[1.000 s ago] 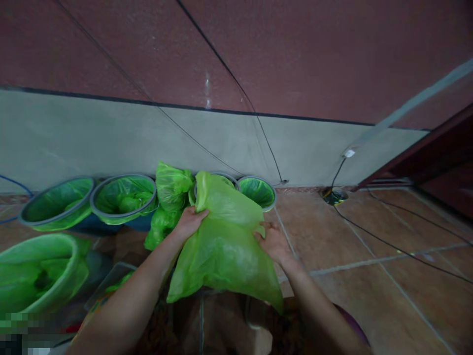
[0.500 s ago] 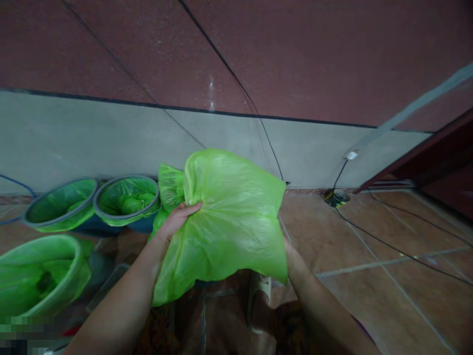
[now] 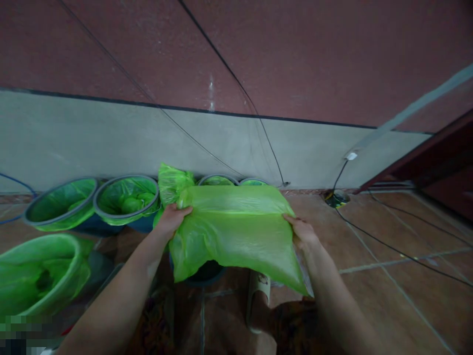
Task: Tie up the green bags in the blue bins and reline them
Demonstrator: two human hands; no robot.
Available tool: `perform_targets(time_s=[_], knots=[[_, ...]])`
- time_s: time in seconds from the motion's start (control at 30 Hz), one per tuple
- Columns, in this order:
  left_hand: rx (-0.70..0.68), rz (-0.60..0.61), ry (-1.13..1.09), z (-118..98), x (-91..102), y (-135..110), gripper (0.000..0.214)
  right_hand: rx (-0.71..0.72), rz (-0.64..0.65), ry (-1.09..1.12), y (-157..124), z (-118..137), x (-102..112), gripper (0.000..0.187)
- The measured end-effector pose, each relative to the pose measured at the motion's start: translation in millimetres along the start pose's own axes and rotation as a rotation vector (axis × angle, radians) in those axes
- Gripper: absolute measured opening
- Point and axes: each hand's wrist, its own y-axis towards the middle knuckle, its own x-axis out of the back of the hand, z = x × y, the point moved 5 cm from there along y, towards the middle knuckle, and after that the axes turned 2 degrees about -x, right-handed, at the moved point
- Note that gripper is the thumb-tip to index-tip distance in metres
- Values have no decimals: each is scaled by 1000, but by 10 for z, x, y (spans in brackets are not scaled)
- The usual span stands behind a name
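Observation:
A large green plastic bag is stretched wide in front of me, held by both hands. My left hand grips its upper left edge, fingers closed on the plastic. My right hand grips the upper right edge, fingers pinched on it. Below the bag a dark round bucket shows partly, mostly hidden by the plastic. A tied green bag stands just behind my left hand.
Several buckets lined with green bags stand along the wall: two at the left, a big one at the near left, two rims behind the bag. Black cables cross the tiled floor at right. A sandalled foot shows below.
The bag was lifted high half a second ago; now it is lower and pulled wide, with my right hand moved out to its right edge and visible again.

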Motion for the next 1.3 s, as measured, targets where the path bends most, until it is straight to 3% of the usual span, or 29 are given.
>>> perform_targets(time_s=[0.1,0.17,0.23,0.27,0.43,0.57,0.8,0.9,1.0,1.13,1.3], knots=[[-23,35,-39,17,-12,81,22,-7,-115,106,28,14,133,28],[-31,18,-92,19,0,130,23,34,-167,144,15,64,196,56],[-24,-15,-145,21,20,165,28,77,-132,164,-15,135,208,74],[-26,-29,-169,17,27,175,33,93,-79,170,-34,174,192,73],[-157,1,-262,-104,40,169,52,105,109,219,-142,317,113,31],[-245,74,-281,-225,60,142,52,132,199,232,-199,392,65,32],[-437,28,-146,-374,176,141,59,135,288,0,-141,253,-5,64],[-527,-27,-5,-419,218,147,59,179,230,-259,-46,112,4,61],[-589,-28,119,-462,202,116,55,274,139,-538,4,65,23,42],[-569,125,269,-514,112,-5,54,337,49,-782,-6,127,68,22],[-478,509,717,-429,3,-107,60,273,-77,-895,21,171,222,29]])
